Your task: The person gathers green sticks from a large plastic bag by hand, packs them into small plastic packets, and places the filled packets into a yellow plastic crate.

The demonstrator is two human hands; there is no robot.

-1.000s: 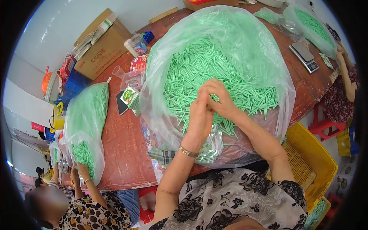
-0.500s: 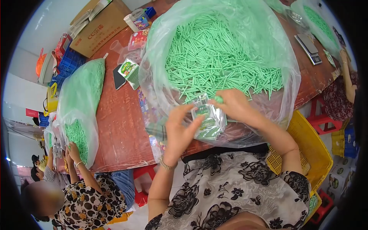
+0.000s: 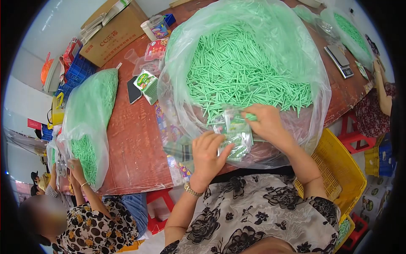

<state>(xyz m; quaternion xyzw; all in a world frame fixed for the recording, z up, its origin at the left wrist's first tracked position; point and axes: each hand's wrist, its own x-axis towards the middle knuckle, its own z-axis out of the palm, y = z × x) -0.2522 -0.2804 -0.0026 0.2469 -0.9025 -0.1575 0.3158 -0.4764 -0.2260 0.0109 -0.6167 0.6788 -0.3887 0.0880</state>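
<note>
My right hand (image 3: 267, 123) is closed around a few short green sticks (image 3: 250, 116), its fingertips at the upper end of a small clear-and-green packet (image 3: 237, 125). Below that lies a stack of similar green-striped packets (image 3: 237, 149) on the plastic. My left hand (image 3: 207, 155) is beside the stack, thumb and fingers apart, the thumb reaching over the packets' left edge. Just beyond both hands, a big open clear bag (image 3: 315, 55) holds a heap of green sticks (image 3: 237, 63).
On the red table (image 3: 131, 144) are a phone (image 3: 134, 89), a green-white packet (image 3: 147, 84), a second bag of sticks (image 3: 95, 97) and a scale (image 3: 339, 59). A yellow crate (image 3: 351, 169) stands at right. A co-worker's hand (image 3: 77, 170) is at the left bag.
My left hand has moved down and right, its thumb and fingers no longer pinching the packet. My right hand has shifted slightly right and down, still with the green sticks.
</note>
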